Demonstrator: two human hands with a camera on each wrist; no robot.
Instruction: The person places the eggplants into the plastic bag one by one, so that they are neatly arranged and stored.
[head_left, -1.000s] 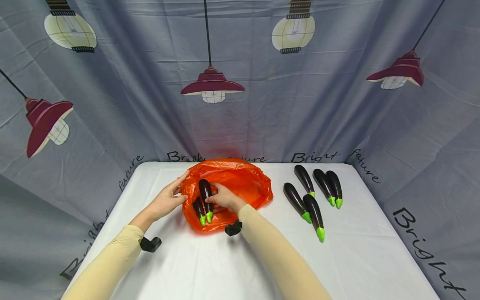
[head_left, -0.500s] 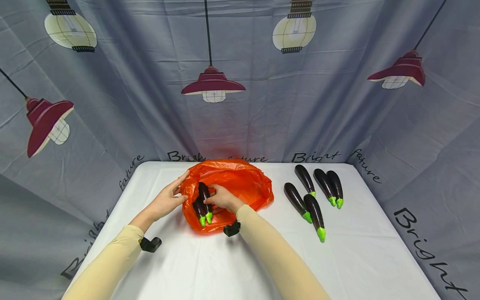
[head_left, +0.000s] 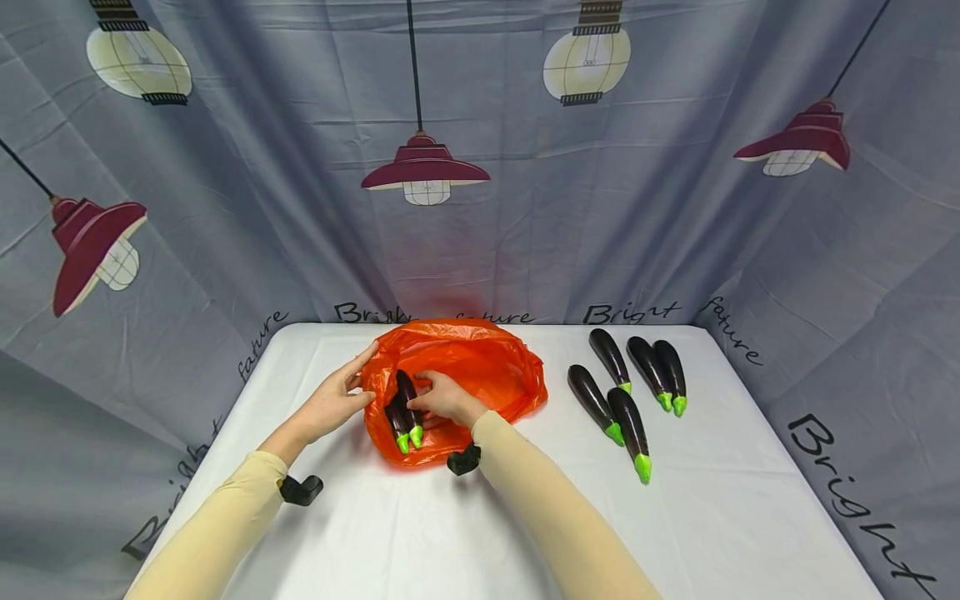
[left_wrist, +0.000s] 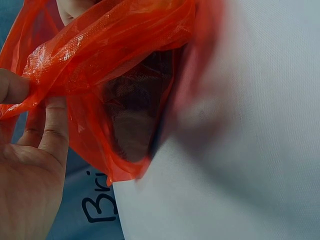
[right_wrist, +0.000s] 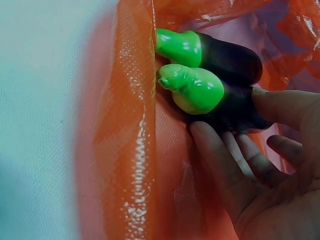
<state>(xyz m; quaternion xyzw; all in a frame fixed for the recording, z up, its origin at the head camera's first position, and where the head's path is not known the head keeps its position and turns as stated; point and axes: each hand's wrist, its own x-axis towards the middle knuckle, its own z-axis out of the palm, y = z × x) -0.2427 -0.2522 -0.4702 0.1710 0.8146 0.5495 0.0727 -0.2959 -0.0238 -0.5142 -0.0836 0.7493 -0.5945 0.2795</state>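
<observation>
I view L hand (head_left: 335, 402) pinching rim of red bag (head_left: 480, 354); R hand (head_left: 446, 396) pinching eggplant (head_left: 406, 387) inside, w/ room to R; bag nr. bench's (head_left: 360, 533) far edge.

Orange-red plastic bag (head_left: 498, 375) and purple-black eggplants (head_left: 628, 417) with bright green caps (head_left: 642, 469), on a plain white tabletop (head_left: 405, 533).
Every eggplant, left in the bag or right on the tabletop, has the same unpatterned dark skin; the far grey-blue curtain (head_left: 517, 242) is printed with maroon pendant lamps (head_left: 425, 171) on black cords (head_left: 415, 67), cream bulbs (head_left: 587, 65) crossed by thin dark lines, and black script (head_left: 804, 432); the sleeves (head_left: 213, 525) are plain pale yellow, the wrist mounts (head_left: 302, 490) black.
</observation>
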